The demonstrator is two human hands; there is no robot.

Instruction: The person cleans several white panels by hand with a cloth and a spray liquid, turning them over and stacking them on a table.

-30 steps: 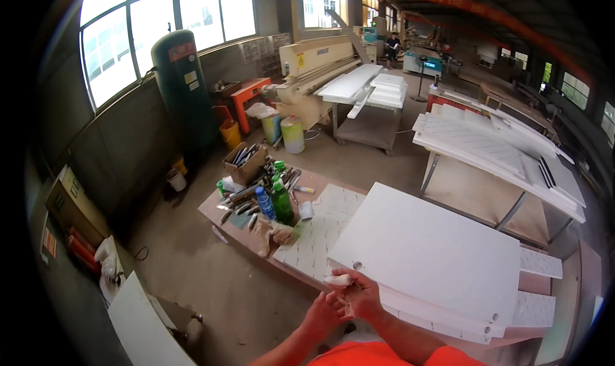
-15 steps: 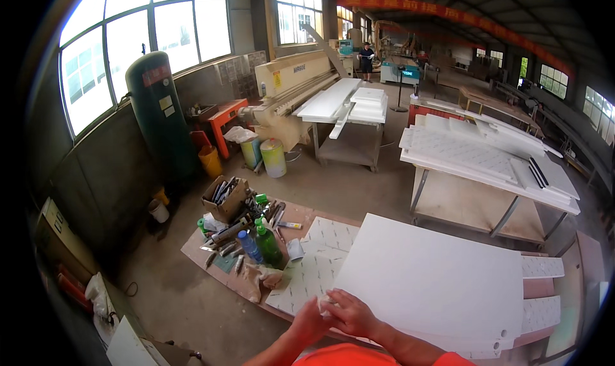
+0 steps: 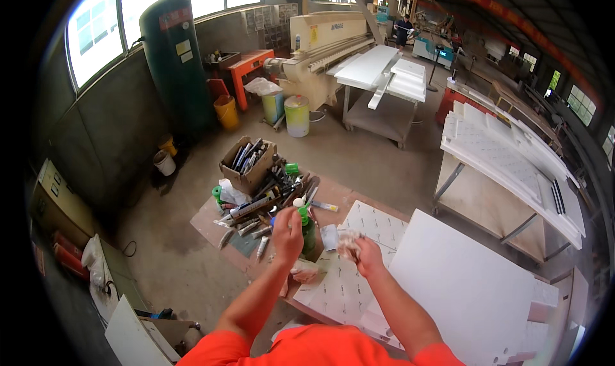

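My right hand grips a crumpled whitish rag above the white patterned sheet. To its left, my raised left hand has its fingers closed in front of the green bottle, hiding part of it. A small pale round thing shows just above those fingertips; whether they hold it I cannot tell. A large plain white panel lies right of my right hand. Below my left hand, a crumpled beige cloth rests at the table's edge.
A cardboard box of tubes and tools stands at the table's far left, among loose tools, tubes and a white card. Beyond are paint buckets, a green tank, panel-laden tables and a distant person.
My hands, together over the near edge of the panel before, have come apart and moved forward. The rag is now in my right hand; my left has reached toward the bottles. The view has shifted.
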